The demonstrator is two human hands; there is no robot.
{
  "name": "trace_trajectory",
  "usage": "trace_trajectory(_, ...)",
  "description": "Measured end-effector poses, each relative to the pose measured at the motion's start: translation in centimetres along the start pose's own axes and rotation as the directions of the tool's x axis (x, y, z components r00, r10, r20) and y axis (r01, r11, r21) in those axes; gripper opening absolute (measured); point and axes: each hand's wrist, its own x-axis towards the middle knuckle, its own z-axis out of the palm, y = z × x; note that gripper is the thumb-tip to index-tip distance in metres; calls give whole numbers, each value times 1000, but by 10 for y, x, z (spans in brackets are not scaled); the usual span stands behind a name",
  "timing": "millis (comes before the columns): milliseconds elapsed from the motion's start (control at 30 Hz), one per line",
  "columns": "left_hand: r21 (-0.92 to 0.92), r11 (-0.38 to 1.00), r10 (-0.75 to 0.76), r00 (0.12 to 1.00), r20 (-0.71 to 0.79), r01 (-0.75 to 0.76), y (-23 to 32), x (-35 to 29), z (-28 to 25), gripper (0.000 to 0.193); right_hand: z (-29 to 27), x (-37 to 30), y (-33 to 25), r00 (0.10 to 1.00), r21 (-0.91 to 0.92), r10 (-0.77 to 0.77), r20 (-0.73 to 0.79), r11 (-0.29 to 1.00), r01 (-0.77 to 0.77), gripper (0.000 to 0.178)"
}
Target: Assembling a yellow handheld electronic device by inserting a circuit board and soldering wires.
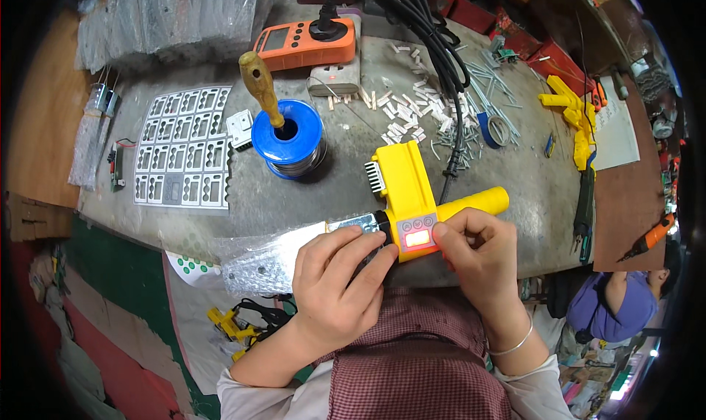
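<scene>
A yellow handheld tool (408, 181) lies across the near edge of the bench. On its grey panel (417, 234) are round buttons and a display glowing red. Its front end is a flat silver metal part (276, 262), partly wrapped in clear plastic film. My left hand (342, 277) lies over that metal part, fingers bent across it close to the yellow body. At the panel's right edge, the thumb of my right hand (474, 251) presses down with the other fingers curled, just below the tool's round yellow handle (474, 201). What lies under both hands is hidden.
A wooden-handled tool (261, 85) stands in a blue solder wire spool (288, 137). Left of it lies a sheet of grey panel stickers (182, 148). Behind stands an orange meter (305, 43) with a black plug. White ceramic pieces (408, 115) and a soldering iron (583, 207) lie rightward.
</scene>
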Motion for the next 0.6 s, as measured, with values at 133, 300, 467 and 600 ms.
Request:
trace_trajectory(133,4,1000,30,1000,6,-30,1,0,1,35,1,0,0,1000,-7,-3,0,1000,3,13)
trace_trajectory(300,73,990,112,992,64,-117,1,0,5,25,1,0,2,999,-33,-37,-3,999,37,12)
trace_trajectory(467,115,978,170,983,64,-176,-2,-4,8,37,0,2,-2,994,-132,-108,27,985,111,9)
trace_trajectory(600,103,980,163,984,64,-169,-3,-3,6,36,-2,-2,-3,934,-223,-349,73,907,356,6)
